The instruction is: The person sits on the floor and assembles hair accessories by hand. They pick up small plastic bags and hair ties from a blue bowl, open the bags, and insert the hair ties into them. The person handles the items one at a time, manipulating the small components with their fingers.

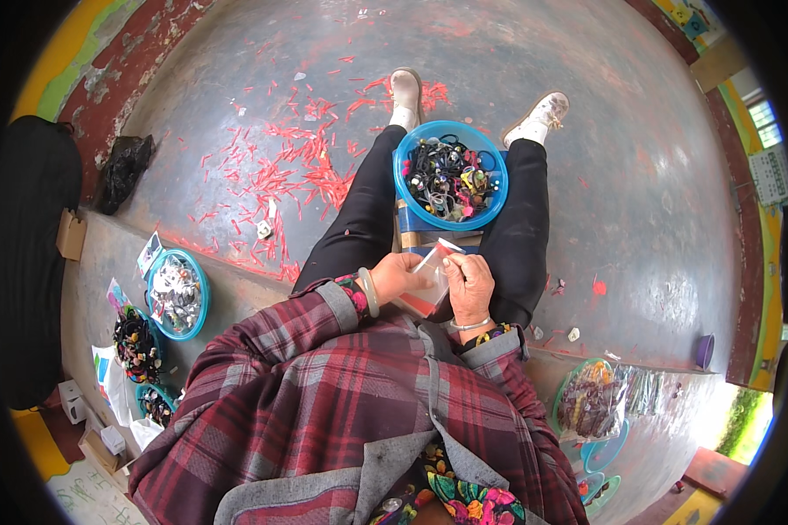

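Note:
Between my hands, over my lap, is a small clear plastic bag (438,275) with red and white parts. My left hand (400,279) holds its left side, a pale bangle on the wrist. Fingers and thumb of my right hand (469,285) pinch its upper right edge; a silver-coloured bangle circles that wrist. Just beyond the hands, a blue plastic basin (400,190) full of black elastic hair ties (443,170) with coloured beads and charms rests on a blue and brown support (408,239) between my legs. What the bag contains cannot be made out.
Red strips (315,164) lie scattered on the floor beyond my left leg. At the left stand a blue basin (205,295) of small wrapped pieces, more filled basins and a black plastic bag (125,172). At the right are a green basin (558,400) with bagged items and a purple container (704,351).

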`<state>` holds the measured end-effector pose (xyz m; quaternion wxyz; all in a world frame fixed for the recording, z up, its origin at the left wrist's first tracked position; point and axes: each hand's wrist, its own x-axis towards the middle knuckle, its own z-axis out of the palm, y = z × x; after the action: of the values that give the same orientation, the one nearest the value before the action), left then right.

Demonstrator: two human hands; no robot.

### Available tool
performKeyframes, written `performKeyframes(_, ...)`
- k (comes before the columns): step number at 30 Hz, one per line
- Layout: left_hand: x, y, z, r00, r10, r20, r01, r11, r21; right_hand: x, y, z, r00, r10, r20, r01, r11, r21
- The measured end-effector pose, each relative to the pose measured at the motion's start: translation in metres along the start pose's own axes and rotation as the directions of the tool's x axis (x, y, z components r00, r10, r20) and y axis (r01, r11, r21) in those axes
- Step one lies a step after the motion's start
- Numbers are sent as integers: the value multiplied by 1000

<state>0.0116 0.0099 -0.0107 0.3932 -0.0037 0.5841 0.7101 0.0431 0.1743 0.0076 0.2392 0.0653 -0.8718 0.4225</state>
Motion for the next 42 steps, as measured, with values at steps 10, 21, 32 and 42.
performKeyframes(10,-4,3,-4,983,43,178,-49,998,28,-12,16,8,937,346,-37,-330,918,221)
performKeyframes(21,-13,17,-11,992,-46,116,67,980,-188,7,18,-8,723,683,-102,-454,582,675)
performKeyframes(32,36,73,-30,958,233,-167,-242,970,-31,7,23,-12,741,672,14,-415,441,796)
performKeyframes(42,124,103,-41,789,544,-286,-232,694,681,9,26,-12,728,646,228,-511,289,810)
